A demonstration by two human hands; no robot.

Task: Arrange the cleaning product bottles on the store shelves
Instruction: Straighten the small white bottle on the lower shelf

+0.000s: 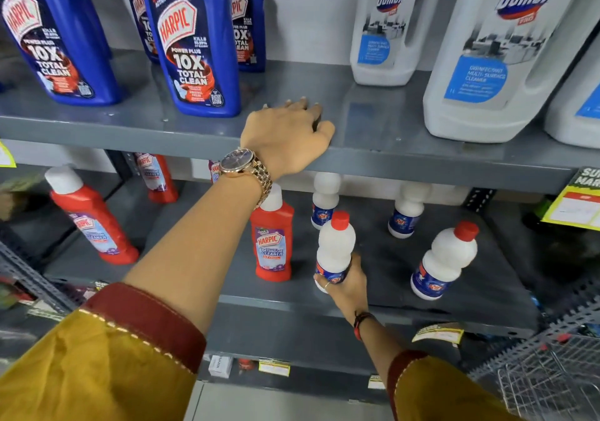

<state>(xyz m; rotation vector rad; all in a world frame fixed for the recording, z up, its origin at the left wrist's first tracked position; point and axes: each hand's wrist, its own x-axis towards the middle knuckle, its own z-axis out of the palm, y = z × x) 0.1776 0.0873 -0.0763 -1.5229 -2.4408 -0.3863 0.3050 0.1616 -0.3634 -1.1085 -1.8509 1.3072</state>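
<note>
Two shelves in play! Blue bottles (191, 40) stand far left on the upper shelf (389, 109), red bottles (272, 242) below them. The left hand (285, 134) lies flat on the upper shelf's edge, fingers (302, 104) spread, holding nothing. On the lower shelf (389, 290), the right hand (345, 286) grips a white bottle (334, 245) upright near the front edge. Big white jugs (493, 53) stand upper right.

Upper shelf (373, 147): blue Harpic bottles (194, 47) upright at left, big white Domex jugs (496, 57) upright at right, bare gap between. Lower shelf (422, 307): red Harpic bathroom cleaner bottles (272, 245) with white caps left, small white bottles (444, 258) with blue labels right, front ones red-capped; one white bottle (336, 245) upright at front edge.
</note>
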